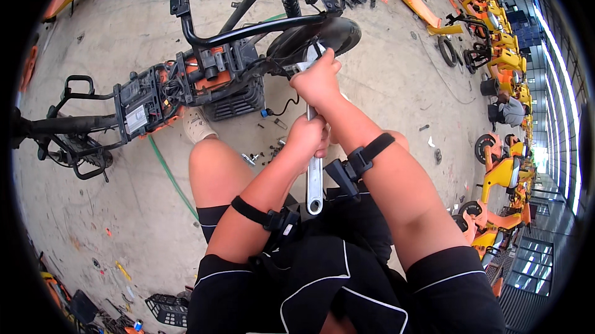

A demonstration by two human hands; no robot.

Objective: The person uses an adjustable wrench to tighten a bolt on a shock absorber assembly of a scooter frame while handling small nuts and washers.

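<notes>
A large silver wrench (315, 184) runs from above my lap up to the wheel (344, 35) of a stripped black scooter frame (214, 41). My left hand (306, 138) is wrapped round its handle, around the middle. Further up, my right hand (318, 81) is closed about the wrench near its head, thumb pointing up toward the wheel. The head sits against the hub area, but the hand hides most of it, so I cannot tell what its jaws grip. A black cable with a blue connector (266, 113) hangs just left of my hands.
Small bolts and metal parts (273, 148) lie on the concrete floor between my legs. A green hose (166, 170) crosses at left. Rows of yellow and orange scooters (501, 176) line the right, where another person (512, 111) crouches. Loose tyres (447, 51) lie at upper right.
</notes>
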